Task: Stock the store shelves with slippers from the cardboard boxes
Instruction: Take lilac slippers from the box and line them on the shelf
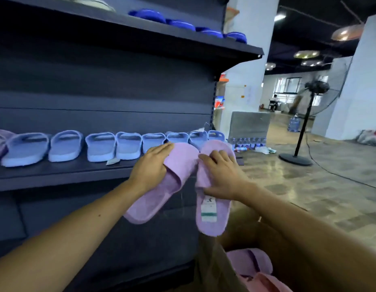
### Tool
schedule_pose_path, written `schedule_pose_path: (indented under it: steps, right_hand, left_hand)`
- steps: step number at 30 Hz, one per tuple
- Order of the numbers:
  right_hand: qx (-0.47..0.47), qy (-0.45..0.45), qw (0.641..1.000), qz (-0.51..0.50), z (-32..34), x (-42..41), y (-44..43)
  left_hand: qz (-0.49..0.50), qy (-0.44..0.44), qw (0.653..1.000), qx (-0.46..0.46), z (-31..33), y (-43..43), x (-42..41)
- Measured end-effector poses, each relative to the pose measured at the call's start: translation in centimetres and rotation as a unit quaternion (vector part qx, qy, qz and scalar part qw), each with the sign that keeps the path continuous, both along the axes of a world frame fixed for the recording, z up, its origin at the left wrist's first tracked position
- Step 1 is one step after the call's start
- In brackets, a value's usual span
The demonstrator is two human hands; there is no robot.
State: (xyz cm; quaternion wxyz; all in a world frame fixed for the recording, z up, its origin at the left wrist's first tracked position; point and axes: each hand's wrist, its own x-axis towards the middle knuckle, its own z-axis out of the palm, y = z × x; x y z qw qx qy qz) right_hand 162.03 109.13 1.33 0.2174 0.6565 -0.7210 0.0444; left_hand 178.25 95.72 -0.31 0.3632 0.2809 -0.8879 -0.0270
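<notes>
Left grip (153, 165) clamps the plain fuzzy lilac fabric slipper (149, 205) by its strap, right grip (221, 174) likewise the tagged fuzzy lilac fabric slipper (210, 220), toes forward, side by side, presumably to land paired on the dark metal shelf (56, 175) just ahead.

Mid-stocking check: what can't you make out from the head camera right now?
Head view:
- Tag on the right pink slipper: print too small and blurred to read.
- Cardboard box: contents mostly hidden by the right forearm and bottom edge.
- Light blue slippers at the row's right end: partly covered by the left hand and left pink slipper.
- Top shelf: cut by the top edge.
</notes>
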Motion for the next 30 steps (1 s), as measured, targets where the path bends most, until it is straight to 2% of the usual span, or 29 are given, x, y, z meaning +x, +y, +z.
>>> schedule_pose_path:
  steps: [4, 8, 11, 14, 18, 25, 30]
  right_hand:
    - [-0.020, -0.156, 0.984, 0.090, 1.9, 6.1, -6.3]
    - [0.012, -0.160, 0.968, 0.195, 2.7, 15.1, -11.8]
    - [0.006, -0.152, 0.953, 0.262, 2.9, 22.9, -15.9]
    - [-0.011, -0.204, 0.937, 0.284, 3.6, 30.5, -20.3]
    - [-0.010, -0.261, 0.909, 0.326, 5.2, 40.7, -27.7]
    - [0.020, -0.256, 0.886, 0.385, 7.1, 56.0, -39.2]
    - [0.125, -0.199, 0.907, 0.350, 5.2, 63.1, -46.5]
  left_hand:
    - [0.094, 0.017, 0.995, 0.033, 0.9, -3.8, 8.8]
    - [0.203, 0.033, 0.977, 0.065, 1.4, -7.3, 19.7]
    - [0.245, 0.026, 0.967, 0.062, 1.6, -9.2, 27.6]
    - [0.281, 0.004, 0.958, 0.061, 2.3, -11.8, 35.6]
    - [0.324, 0.039, 0.944, 0.046, 4.1, -16.4, 46.4]
    - [0.405, 0.097, 0.905, 0.090, 6.9, -25.3, 61.0]
    - [0.437, 0.073, 0.881, 0.164, 4.1, -32.2, 65.9]
